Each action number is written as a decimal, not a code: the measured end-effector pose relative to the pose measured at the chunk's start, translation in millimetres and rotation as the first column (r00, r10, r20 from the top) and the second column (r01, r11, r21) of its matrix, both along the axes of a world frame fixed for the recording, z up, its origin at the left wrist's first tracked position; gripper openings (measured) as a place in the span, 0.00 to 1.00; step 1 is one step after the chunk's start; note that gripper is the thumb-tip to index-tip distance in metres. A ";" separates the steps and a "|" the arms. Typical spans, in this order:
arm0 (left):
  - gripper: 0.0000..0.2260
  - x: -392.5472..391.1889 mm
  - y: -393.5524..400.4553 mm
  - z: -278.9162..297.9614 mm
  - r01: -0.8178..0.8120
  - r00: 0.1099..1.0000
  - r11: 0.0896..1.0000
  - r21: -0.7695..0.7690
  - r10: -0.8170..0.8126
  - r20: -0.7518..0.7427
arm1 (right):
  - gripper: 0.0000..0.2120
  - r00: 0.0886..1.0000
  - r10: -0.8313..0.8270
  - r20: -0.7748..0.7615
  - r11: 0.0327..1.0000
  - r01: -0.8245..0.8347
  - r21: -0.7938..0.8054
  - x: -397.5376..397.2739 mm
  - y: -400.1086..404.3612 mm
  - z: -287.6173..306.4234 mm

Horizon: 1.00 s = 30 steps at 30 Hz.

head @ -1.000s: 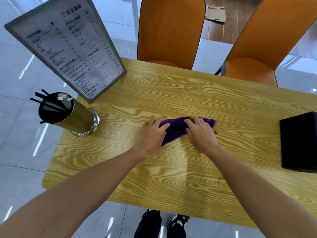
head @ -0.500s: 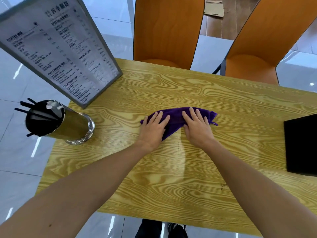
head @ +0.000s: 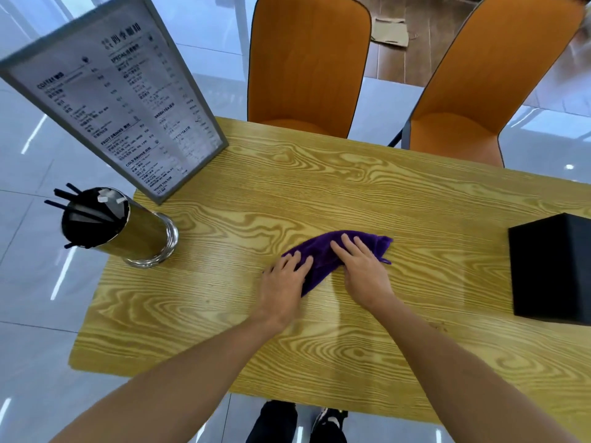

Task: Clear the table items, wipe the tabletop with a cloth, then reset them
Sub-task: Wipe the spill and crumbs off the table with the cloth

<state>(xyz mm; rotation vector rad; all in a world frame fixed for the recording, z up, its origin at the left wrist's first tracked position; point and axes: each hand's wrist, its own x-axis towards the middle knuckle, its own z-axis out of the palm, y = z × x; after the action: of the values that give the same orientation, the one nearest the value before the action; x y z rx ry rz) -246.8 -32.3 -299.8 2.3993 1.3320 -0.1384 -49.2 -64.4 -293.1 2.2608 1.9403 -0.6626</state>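
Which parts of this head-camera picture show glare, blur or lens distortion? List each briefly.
Head view: white glare streaks on the glossy floor; wide-angle bending tilts the menu stand and straw holder outward; small menu print smears, unreadable; the purple cloth and wooden table stay evenly lit, with soft shadows only.

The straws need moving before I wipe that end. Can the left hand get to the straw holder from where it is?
Probably yes. The left hand rests flat on the purple cloth, holding nothing, and only bare table lies between it and the straw holder.
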 end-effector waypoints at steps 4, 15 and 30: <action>0.33 -14.4 -49.1 1.4 0.001 0.999 0.997 -0.071 -0.004 -0.040 | 0.39 1.000 0.026 0.008 0.999 -0.026 -0.022 -13.6 -36.0 5.0; 0.38 -19.9 -143.8 12.3 -0.037 0.990 0.988 -0.151 0.017 -0.138 | 0.39 0.969 0.240 0.054 0.967 -0.234 -0.102 -20.2 -96.7 10.6; 0.30 70.6 10.9 -3.2 -0.092 0.995 0.994 -0.057 0.090 -0.034 | 0.37 0.972 0.205 0.112 0.979 -0.202 -0.035 78.6 33.2 0.0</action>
<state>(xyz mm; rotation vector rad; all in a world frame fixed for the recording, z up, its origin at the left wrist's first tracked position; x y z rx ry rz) -176.1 -21.5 -303.1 2.2926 1.4284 -0.1875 29.3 -31.2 -293.1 2.0013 2.0591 -0.5152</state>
